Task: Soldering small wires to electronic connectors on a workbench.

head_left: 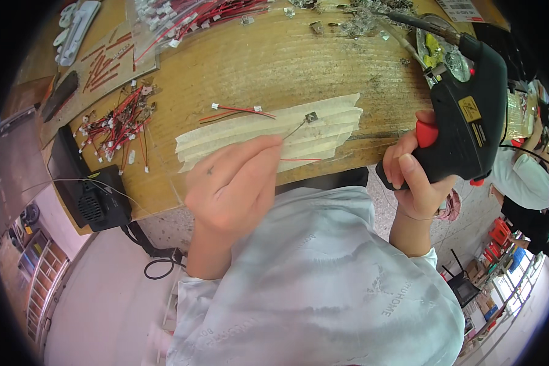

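Observation:
My left hand (235,180) is closed in a pinch over strips of cream masking tape (335,131) on the wooden table. A thin dark wire (294,130) runs from its fingertips to a small square dark component (312,117) on the tape. Below that, a red wire (302,160) sticks out from the same hand. My right hand (418,165) grips a black pistol-shaped soldering gun (470,128), fingers around the handle by its red trigger. The gun's metal nozzle points toward the far right, away from the tape. Two-wire leads with white connectors (257,109) lie across the tape's far edge.
A heap of red and black connector leads (117,125) lies at the left, near a black box (94,189). More leads in a clear bag (189,21) and small metal parts (372,21) sit at the back. Another person (524,183) is at far right.

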`<state>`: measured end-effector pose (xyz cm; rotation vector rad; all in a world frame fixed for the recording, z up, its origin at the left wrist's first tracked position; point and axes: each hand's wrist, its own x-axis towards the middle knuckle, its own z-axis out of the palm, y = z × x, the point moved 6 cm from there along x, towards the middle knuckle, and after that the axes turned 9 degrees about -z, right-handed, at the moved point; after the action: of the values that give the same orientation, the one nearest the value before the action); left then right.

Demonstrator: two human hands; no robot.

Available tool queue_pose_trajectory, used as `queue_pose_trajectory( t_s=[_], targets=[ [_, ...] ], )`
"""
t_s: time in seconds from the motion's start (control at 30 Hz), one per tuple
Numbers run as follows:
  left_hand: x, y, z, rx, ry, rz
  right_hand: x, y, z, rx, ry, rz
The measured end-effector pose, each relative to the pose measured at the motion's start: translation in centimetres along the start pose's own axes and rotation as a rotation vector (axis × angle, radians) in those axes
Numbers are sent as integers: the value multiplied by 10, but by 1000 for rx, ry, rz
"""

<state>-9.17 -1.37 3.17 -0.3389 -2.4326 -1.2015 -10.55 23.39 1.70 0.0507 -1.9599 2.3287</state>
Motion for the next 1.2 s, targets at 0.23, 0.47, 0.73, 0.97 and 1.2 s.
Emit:
queue_pose_trajectory(
  t_s=[0.23,0.47,0.73,0.97,1.2],
  targets=[
    [1,-1,3,-3,-37,-1,-3,0,0,43,-58,-13],
    [0,-1,1,-6,-40,5,-44,5,-19,-192,-250,12],
    [-2,-2,0,23,-31,-12,-72,8,-31,-284,-290,199],
    [-1,-3,2,29,-35,-48,-77,10,-36,-423,-548,156],
    [1,-3,2,34,-39,-59,-76,5,-26,-732,-466,-126]
  ],
)
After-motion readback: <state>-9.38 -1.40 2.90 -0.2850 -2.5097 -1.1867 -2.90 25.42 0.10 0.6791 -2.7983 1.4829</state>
